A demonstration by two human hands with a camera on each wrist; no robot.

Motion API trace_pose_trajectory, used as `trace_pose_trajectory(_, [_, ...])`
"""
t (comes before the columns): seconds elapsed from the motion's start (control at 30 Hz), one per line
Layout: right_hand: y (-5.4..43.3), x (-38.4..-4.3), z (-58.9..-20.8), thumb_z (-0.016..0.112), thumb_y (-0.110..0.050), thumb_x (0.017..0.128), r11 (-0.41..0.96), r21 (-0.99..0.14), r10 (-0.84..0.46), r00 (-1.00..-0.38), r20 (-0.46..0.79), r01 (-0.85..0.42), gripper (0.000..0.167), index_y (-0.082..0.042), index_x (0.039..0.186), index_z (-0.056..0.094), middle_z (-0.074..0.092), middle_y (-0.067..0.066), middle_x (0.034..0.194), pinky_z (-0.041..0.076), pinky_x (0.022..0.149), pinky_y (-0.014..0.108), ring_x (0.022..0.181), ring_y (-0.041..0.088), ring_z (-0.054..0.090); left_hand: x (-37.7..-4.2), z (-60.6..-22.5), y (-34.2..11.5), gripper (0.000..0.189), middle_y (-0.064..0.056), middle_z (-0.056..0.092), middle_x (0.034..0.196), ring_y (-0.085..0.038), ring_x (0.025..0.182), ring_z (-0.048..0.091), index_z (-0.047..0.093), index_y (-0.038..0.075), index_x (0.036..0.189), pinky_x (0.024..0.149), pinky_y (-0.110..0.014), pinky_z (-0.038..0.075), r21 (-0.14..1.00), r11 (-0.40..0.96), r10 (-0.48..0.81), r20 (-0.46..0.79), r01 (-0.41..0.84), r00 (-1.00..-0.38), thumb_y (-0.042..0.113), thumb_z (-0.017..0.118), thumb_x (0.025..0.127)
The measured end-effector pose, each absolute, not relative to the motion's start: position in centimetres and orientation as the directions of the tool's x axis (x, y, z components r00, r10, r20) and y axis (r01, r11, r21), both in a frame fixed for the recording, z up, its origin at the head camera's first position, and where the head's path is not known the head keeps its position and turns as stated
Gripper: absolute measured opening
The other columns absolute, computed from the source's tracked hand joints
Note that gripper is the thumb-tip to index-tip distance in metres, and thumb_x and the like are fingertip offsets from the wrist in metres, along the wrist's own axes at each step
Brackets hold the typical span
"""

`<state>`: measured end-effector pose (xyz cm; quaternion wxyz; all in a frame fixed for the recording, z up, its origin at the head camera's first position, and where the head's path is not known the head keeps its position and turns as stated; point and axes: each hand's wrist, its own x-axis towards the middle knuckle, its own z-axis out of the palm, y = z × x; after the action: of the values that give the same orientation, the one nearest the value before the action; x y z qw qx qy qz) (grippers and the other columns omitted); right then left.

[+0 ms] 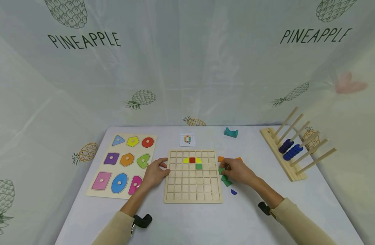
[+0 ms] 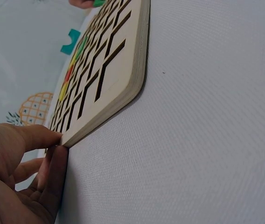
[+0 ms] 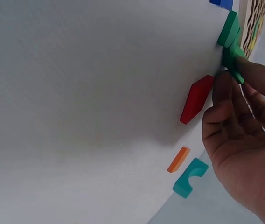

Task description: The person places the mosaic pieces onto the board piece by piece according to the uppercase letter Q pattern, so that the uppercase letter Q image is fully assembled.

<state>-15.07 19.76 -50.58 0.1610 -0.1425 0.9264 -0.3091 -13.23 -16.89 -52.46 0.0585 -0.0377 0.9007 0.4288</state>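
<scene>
A wooden grid board [image 1: 193, 199] lies in the middle of the table. Two yellow pieces flank a red square [image 1: 192, 160] in its upper rows, with a green square [image 1: 199, 166] just below to the right. My left hand [image 1: 155, 174] holds the board's left edge between thumb and fingers. To the right of the board, my right hand [image 1: 239, 170] pinches a green piece [image 3: 235, 59] beside another green piece [image 3: 228, 29]. More green pieces [image 1: 227, 183] lie below that hand. A red piece [image 3: 197, 99], seen in the right wrist view, lies close to its fingers.
Behind the board lies a pattern card [image 1: 182, 143]; a teal notched block [image 1: 231, 132] is farther right. A shape puzzle board [image 1: 126, 134] lies at left, and a peg stand [image 1: 282, 156] with blue rings at right. Orange pieces [image 1: 221, 159] and a blue half-round [image 1: 233, 192] lie nearby.
</scene>
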Motion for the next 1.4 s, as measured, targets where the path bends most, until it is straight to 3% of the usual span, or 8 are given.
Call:
trace_pose_trajectory(0.13, [20.0, -15.1, -50.3, 0.071, -0.013, 0.092, 0.758, -0.630, -0.374, -0.903, -0.213, -0.165, 0.008, -0.014, 0.099, 0.066, 0.064, -0.004, 0.084, 0.048, 0.058, 0.028, 0.073, 0.014, 0.057, -13.2, -52.5, -16.8, 0.053, -0.005, 0.067, 0.096, -0.013, 0.068, 0.056, 0.062, 0.007, 0.135, 0.063, -0.029, 0.044, 0.768, 0.630, -0.014, -0.140, -0.117, -0.990, 0.014, 0.076, 0.084])
trace_pose_trajectory(0.47, [19.7, -15.8, -49.5, 0.069, -0.013, 0.094, 0.744, -0.636, -0.387, -0.908, -0.161, -0.204, 0.005, -0.015, 0.098, 0.067, 0.065, -0.003, 0.088, 0.049, 0.058, 0.028, 0.074, 0.014, 0.058, -13.2, -52.4, -16.8, 0.053, -0.005, 0.067, 0.096, -0.013, 0.069, 0.057, 0.062, 0.007, 0.135, 0.063, -0.029, 0.045, 0.772, 0.625, -0.013, -0.133, -0.112, -0.991, 0.015, 0.077, 0.084])
trace_pose_trajectory(0.8, [17.5, -16.2, -49.2, 0.072, -0.015, 0.092, 0.708, -0.673, -0.400, -0.908, -0.129, -0.216, 0.010, -0.016, 0.103, 0.071, 0.066, -0.006, 0.088, 0.050, 0.067, 0.028, 0.080, 0.013, 0.060, -13.1, -52.5, -16.9, 0.052, -0.005, 0.067, 0.096, -0.012, 0.066, 0.057, 0.062, 0.006, 0.134, 0.061, -0.028, 0.044, 0.774, 0.623, -0.012, -0.132, -0.110, -0.991, 0.013, 0.077, 0.084])
trace_pose_trajectory(1.17, [14.0, -15.8, -49.7, 0.070, -0.013, 0.093, 0.616, -0.736, -0.524, -0.844, -0.116, -0.281, 0.012, -0.015, 0.104, 0.071, 0.066, -0.008, 0.089, 0.050, 0.073, 0.029, 0.081, 0.011, 0.060, -13.1, -52.2, -16.9, 0.053, -0.005, 0.066, 0.096, -0.012, 0.065, 0.057, 0.062, 0.006, 0.135, 0.061, -0.029, 0.045, 0.779, 0.616, -0.013, -0.143, -0.121, -0.990, 0.013, 0.077, 0.085])
trace_pose_trajectory(1.4, [12.6, -15.5, -50.3, 0.071, -0.017, 0.093, 0.650, -0.687, -0.538, -0.835, -0.114, -0.325, 0.005, -0.019, 0.098, 0.071, 0.066, -0.012, 0.085, 0.051, 0.074, 0.028, 0.080, 0.006, 0.060, -13.1, -52.3, -16.8, 0.052, -0.005, 0.066, 0.096, -0.013, 0.066, 0.057, 0.063, 0.007, 0.134, 0.063, -0.029, 0.045, 0.774, 0.622, -0.016, -0.140, -0.119, -0.990, 0.013, 0.077, 0.084])
